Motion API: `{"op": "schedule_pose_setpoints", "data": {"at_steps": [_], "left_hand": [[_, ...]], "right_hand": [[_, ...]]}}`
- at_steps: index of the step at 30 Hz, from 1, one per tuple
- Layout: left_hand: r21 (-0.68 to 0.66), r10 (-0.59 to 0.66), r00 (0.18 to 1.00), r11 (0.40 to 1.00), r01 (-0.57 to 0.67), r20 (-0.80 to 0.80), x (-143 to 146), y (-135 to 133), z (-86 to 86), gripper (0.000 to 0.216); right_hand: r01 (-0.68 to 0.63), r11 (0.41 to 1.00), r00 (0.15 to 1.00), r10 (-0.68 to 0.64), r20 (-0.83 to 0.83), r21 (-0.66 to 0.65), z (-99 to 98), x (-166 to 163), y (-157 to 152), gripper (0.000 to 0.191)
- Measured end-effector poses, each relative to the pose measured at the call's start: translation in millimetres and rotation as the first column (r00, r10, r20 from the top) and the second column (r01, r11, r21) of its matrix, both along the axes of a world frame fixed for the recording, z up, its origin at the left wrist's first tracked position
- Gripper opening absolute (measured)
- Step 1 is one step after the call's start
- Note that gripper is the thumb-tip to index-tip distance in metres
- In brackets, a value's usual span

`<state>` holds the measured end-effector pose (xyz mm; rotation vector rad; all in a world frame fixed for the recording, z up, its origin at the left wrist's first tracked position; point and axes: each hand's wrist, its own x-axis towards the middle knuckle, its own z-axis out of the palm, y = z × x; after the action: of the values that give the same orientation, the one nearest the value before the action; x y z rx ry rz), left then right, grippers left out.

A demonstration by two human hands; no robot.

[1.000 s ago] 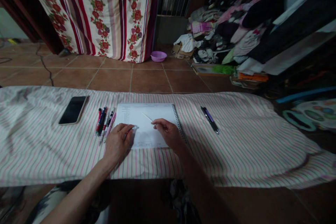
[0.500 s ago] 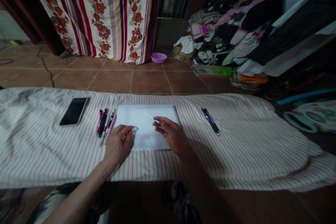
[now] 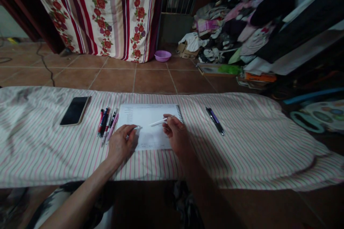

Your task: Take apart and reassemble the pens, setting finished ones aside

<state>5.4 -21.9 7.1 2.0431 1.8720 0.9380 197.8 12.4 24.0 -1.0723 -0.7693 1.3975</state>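
Note:
A spiral notebook (image 3: pixel 147 137) lies on the striped cloth, its coil at the right edge and faint print along its margins. My right hand (image 3: pixel 176 132) is closed on a slim white pen (image 3: pixel 158 122) above the page, one end pointing left and slightly down. My left hand (image 3: pixel 122 141) rests over the notebook's left edge with fingers pinched. A small whitish tip (image 3: pixel 138 127) shows at those fingertips; what it belongs to is hidden. Just left of the notebook, several pens (image 3: pixel 106 125) lie in a bunch.
A phone (image 3: pixel 75 111) lies at the left on the striped cloth (image 3: pixel 255 143). To the right is a dark purple-and-black pen (image 3: pixel 215 121). Beyond, on the tiled floor, are a purple basin (image 3: pixel 162 56), a floral curtain (image 3: pixel 115 18) and a heap of clothes (image 3: pixel 228 32).
The white pen has turned in my right hand: its free end pointed up and left before, and now points left and slightly down. My left hand stays pinched at the notebook's left side.

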Motion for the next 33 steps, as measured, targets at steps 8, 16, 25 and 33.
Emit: {"op": "schedule_pose_setpoints", "data": {"at_steps": [8,16,25,33], "left_hand": [[-0.042,0.016,1.000,0.999,-0.016,-0.005,2,1,-0.1,0.023],[-0.100,-0.026,1.000,0.995,0.026,0.007,7,-1,3.3,0.025],[-0.159,0.022,1.000,0.987,-0.022,-0.002,10,-2,5.4,0.020],[-0.193,0.044,0.969,0.981,0.004,0.241,10,0,-5.8,0.022]], "right_hand": [[-0.003,1.000,0.995,0.002,-0.096,-0.017,-4.7,-9,-2,0.031],[0.032,0.998,0.994,-0.038,-0.101,-0.062,-10.0,-12,-1,0.026],[0.028,0.995,0.998,-0.033,-0.059,-0.092,-10.6,-15,-3,0.026],[0.042,0.995,0.999,-0.045,-0.026,-0.095,-7.6,-17,-4,0.029]]}}
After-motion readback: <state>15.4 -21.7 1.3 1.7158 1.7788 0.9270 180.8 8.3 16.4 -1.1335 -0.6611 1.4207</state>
